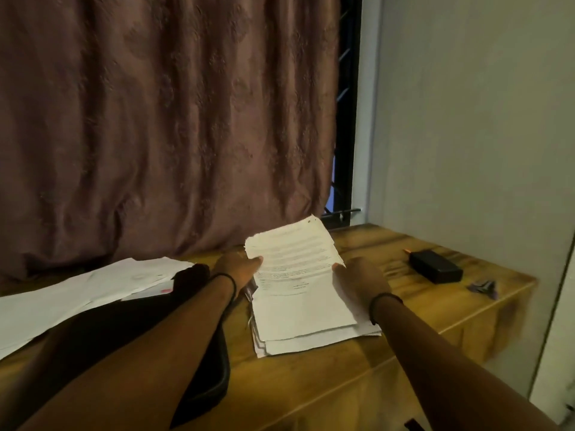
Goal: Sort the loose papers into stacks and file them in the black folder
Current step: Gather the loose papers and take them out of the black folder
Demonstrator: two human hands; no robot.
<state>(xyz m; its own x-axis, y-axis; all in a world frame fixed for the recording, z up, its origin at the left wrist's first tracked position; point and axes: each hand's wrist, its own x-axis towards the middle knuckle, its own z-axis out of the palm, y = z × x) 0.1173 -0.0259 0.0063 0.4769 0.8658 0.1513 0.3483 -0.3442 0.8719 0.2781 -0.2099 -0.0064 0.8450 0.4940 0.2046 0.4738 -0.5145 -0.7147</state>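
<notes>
one sheet [295,259] in left hand [236,270], right hand [362,281], print unreadable, folder [207,385] half-hidden

Brown curtain [155,119] behind wooden table [311,384]; black box [435,270] near right edge.

White papers [298,293], black folder [130,331] (brown patterned curtain [161,119] behind).

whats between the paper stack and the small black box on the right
In the head view, only the right hand, holding the top sheet at the right edge of the paper stack; beyond it the table is bare to the black box.
</notes>
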